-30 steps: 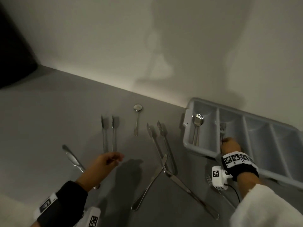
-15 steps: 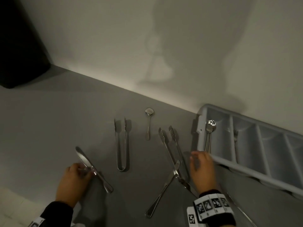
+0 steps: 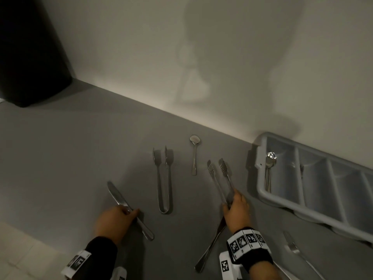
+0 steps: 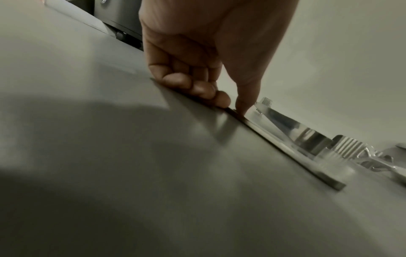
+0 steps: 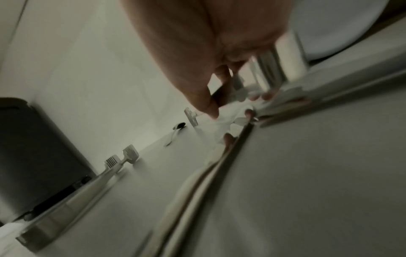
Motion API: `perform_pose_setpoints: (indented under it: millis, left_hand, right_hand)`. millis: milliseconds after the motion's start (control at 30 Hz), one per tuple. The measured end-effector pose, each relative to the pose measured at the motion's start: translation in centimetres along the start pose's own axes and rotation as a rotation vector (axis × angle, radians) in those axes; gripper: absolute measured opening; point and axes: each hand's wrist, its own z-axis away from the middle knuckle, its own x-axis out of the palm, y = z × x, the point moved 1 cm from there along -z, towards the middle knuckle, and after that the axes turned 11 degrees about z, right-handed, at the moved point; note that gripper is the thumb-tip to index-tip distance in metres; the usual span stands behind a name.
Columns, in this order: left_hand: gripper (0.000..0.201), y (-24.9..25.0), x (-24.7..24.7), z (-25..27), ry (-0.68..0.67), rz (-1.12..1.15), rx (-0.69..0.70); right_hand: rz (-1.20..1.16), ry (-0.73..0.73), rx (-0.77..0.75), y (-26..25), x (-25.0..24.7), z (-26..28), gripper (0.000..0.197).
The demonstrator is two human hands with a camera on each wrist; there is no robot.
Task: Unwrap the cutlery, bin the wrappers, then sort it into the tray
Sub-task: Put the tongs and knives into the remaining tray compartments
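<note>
Grey matte countertop (image 3: 80,158), backed by a pale wall. Tall black bin (image 3: 30,53) at the far left corner, handy for wrappers; none in view. Long grey plastic divided cutlery tray (image 3: 262,195) against the wall at the right edge: steel spoon (image 3: 269,164) in the end compartment, fork barely visible in the next. Sorting judged under way.

Left hand (image 3: 113,221) near the front edge, fingertips (image 4: 222,100) and thumb pinching the steel table knife (image 3: 119,199) at mid-length, apparently to lift it off the flat surface.

Right hand (image 3: 237,212), fingers curled round the hinge end of the serrated steel tongs (image 3: 219,178); blurred in the wrist view.

Second steel tongs (image 3: 164,178), small teaspoon (image 3: 194,154), another knife (image 3: 210,249) and a fork (image 3: 292,247) lying loose, spread apart for easy picking.
</note>
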Motion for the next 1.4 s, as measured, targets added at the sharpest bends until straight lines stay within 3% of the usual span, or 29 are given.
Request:
perform_pose_setpoints:
  millis: [233, 433, 667, 900, 1067, 1200, 1300, 1400]
  left_hand:
    - [0.027, 0.2, -0.8, -1.4, -0.042, -0.016, 0.036]
    - [0.037, 1.2, -1.0, -3.8, -0.058, -0.19, 0.101]
    - [0.034, 2.1, -0.6, -4.0, -0.118, -0.345, 0.165]
    - [0.031, 2.7, -0.1, -2.8, -0.161, -0.357, 0.127]
    - [0.026, 2.6, 0.3, -2.0, -0.113, -0.306, 0.143]
    - [0.037, 2.4, 0.7, -0.8, -0.141, -0.441, 0.217]
    - [0.036, 2.1, 0.1, -1.3, -0.114, -0.416, 0.151]
    - [0.035, 2.3, -0.4, -1.7, -0.075, -0.423, 0.243]
  right_hand:
    - [-0.091, 0.079, -0.088, 0.0, -1.2, 2.6, 0.063]
    - [-0.096, 0.113, -0.136, 0.1, -1.9, 4.8, 0.064]
    - [-0.069, 0.117, -0.144, -0.6, -1.8, 6.4, 0.064]
    - [-0.085, 0.112, -0.14, -1.8, -1.4, 6.9, 0.065]
    - [-0.085, 0.101, -0.136, -2.5, -1.8, 7.2, 0.066]
    - [-0.062, 0.109, -0.151, -2.1, -2.2, 7.4, 0.066]
    - [-0.074, 0.099, -0.153, -1.4, -2.5, 7.5, 0.066]
    - [-0.094, 0.127, -0.159, -0.2, -3.7, 7.7, 0.066]
